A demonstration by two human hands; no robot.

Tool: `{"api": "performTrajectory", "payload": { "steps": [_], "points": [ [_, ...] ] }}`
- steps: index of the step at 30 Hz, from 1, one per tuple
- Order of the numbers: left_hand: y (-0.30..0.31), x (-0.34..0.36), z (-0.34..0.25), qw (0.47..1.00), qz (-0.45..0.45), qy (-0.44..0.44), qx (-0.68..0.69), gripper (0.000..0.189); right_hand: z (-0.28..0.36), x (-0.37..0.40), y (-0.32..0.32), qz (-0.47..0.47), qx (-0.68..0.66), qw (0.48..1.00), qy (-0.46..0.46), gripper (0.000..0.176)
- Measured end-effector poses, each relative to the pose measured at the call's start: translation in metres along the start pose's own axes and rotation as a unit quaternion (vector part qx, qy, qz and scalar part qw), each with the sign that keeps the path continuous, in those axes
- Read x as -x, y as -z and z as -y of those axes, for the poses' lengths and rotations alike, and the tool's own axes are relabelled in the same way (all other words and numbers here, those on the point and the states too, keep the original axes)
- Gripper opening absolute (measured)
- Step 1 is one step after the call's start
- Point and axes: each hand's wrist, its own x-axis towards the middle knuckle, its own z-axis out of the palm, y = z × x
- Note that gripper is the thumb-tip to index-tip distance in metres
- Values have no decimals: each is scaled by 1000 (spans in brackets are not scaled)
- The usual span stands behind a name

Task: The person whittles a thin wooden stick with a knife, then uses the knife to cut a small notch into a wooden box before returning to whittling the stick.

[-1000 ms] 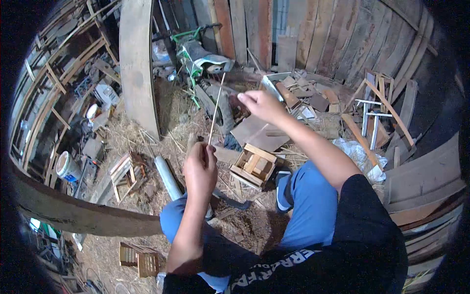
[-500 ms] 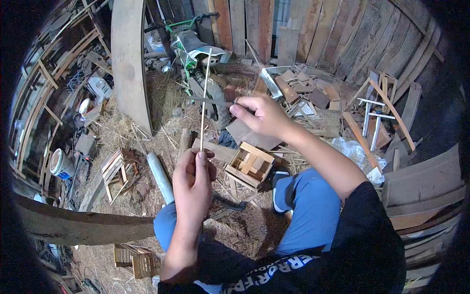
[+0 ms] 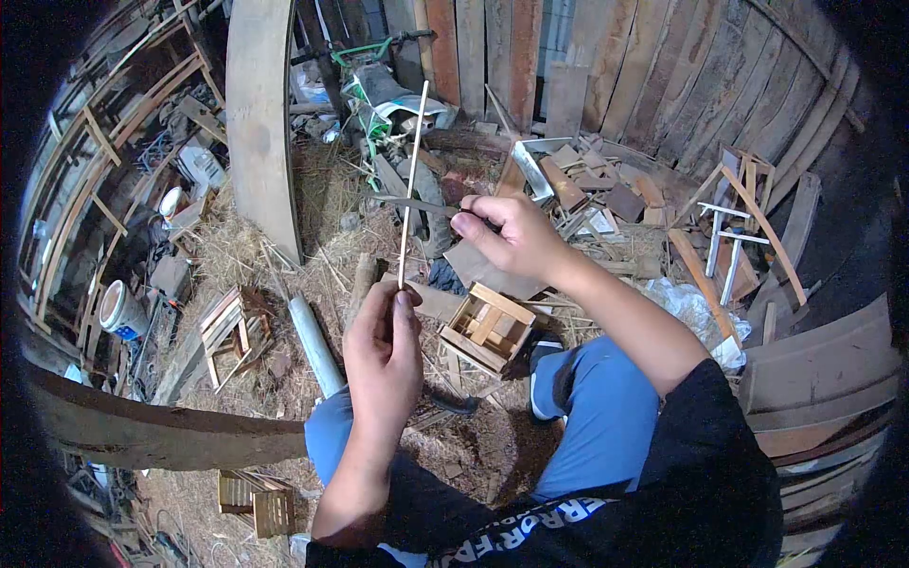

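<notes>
My left hand (image 3: 383, 341) is closed round the lower end of a thin pale wooden stick (image 3: 414, 180), which points upward and leans slightly right. In my right hand (image 3: 502, 232) is the handle of a knife (image 3: 417, 203); its dark blade points left and crosses the stick about midway. Whether the edge touches the wood, I cannot tell. Below the hands, a small slatted wooden box (image 3: 488, 328) sits on the ground near my shoe.
A grey-white pipe (image 3: 315, 346) lies left of my knee. Small wooden crates (image 3: 258, 505) stand at lower left, a white bucket (image 3: 123, 312) at far left. Wood offcuts (image 3: 606, 185) are heaped before the plank wall (image 3: 644, 76). A broad board (image 3: 260, 123) stands upright.
The view has shifted slightly, so most things appear a little further right. Both hands keep their holds, and the blade still crosses the stick.
</notes>
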Motion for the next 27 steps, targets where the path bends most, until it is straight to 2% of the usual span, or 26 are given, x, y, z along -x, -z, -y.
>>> {"api": "performTrajectory", "payload": {
  "steps": [2, 5, 8, 11, 14, 17, 20, 21, 23, 27],
  "points": [
    [3, 0, 0, 1000, 7, 16, -15, 13, 1, 0, 2, 11, 3, 1000, -17, 34],
    [5, -4, 10, 999, 5, -20, -40, 13, -6, 1, -1, -13, 11, 1000, 4, 36],
    [5, -3, 0, 999, 8, -3, -37, 15, -5, 1, -1, -21, 16, 1000, -5, 38],
    [6, -2, 4, 1000, 15, 1, -9, 17, 0, 2, 3, 13, 15, 999, -42, 34],
    [9, -3, 14, 997, 35, 27, -67, 24, 7, 2, 8, 41, 55, 997, -36, 36],
    [7, -2, 10, 995, 34, -2, -89, 24, 2, 3, 0, 14, 81, 996, 20, 43],
    [2, -2, 8, 994, 6, -39, -98, 16, 19, 8, -4, 62, 118, 990, 49, 41],
    [2, -3, 12, 992, 6, -63, -112, 16, 21, 10, -9, 51, 130, 986, 95, 42],
    [4, -6, 25, 985, 5, -107, -139, 17, 10, 3, -4, 58, 177, 976, 110, 43],
    [2, -10, 22, 994, 10, 22, -107, 16, 18, 9, -13, 62, 195, 974, 97, 44]
  ]
}}
